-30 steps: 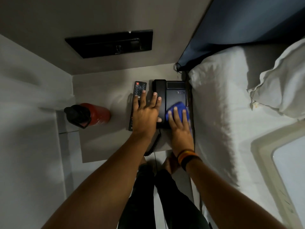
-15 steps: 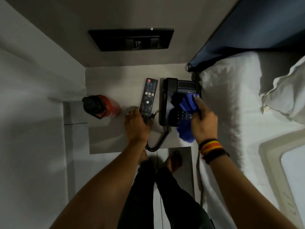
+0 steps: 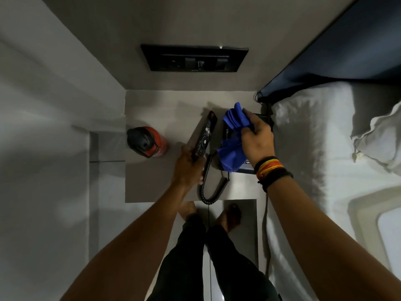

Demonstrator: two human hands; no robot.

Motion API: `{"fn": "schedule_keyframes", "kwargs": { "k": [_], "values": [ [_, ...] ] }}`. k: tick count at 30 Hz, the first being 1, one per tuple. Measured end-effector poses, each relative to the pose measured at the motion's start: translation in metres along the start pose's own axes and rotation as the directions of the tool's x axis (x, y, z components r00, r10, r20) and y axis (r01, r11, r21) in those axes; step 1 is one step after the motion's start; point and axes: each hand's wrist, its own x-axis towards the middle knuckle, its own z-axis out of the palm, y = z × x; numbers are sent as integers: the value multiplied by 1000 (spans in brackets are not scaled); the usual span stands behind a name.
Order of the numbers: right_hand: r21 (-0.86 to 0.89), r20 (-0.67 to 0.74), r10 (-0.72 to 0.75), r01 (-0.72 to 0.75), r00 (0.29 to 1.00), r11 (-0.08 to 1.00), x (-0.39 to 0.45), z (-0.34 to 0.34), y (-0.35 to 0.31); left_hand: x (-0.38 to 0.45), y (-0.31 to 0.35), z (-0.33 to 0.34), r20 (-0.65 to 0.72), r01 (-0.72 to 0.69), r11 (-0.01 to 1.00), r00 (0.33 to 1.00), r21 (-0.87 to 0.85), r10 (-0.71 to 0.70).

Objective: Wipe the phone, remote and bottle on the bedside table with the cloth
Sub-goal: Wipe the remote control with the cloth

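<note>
My left hand grips the near end of the black remote and holds it tilted up off the bedside table. Bunched in my right hand is the blue cloth, raised over the black phone, which it mostly hides. The phone's coiled cord loops toward the table's front edge. A red bottle with a black lid stands upright at the table's left side, apart from both hands.
A bed with white sheets and a pillow lies right of the table. A dark headboard and a black wall switch panel are behind. White walls close in on the left. My legs and feet stand below.
My left hand closed on the remote and lifted it off the table. My right hand raised the cloth from the phone's keypad and bunched it up.
</note>
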Motion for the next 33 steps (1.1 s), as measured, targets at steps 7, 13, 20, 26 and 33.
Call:
{"fn": "schedule_keyframes", "kwargs": {
  "k": [7,13,20,26,33],
  "values": [
    [-330,224,-214,281,951,901,14,18,-20,-53,18,-2,132,76,946,991,-315,-36],
    [-589,361,-282,452,889,670,-67,34,12,-76,25,0,32,46,958,999,-284,-38],
    [-375,484,-263,470,835,799,-109,-3,12,-88,8,8,19,123,914,992,-386,-126],
    [-418,238,-284,362,929,833,-36,-19,-16,-94,22,27,101,52,907,995,-417,-11],
    [-431,527,-327,578,785,693,-147,3,32,-105,20,23,11,189,900,980,-392,-201]
  ]
}}
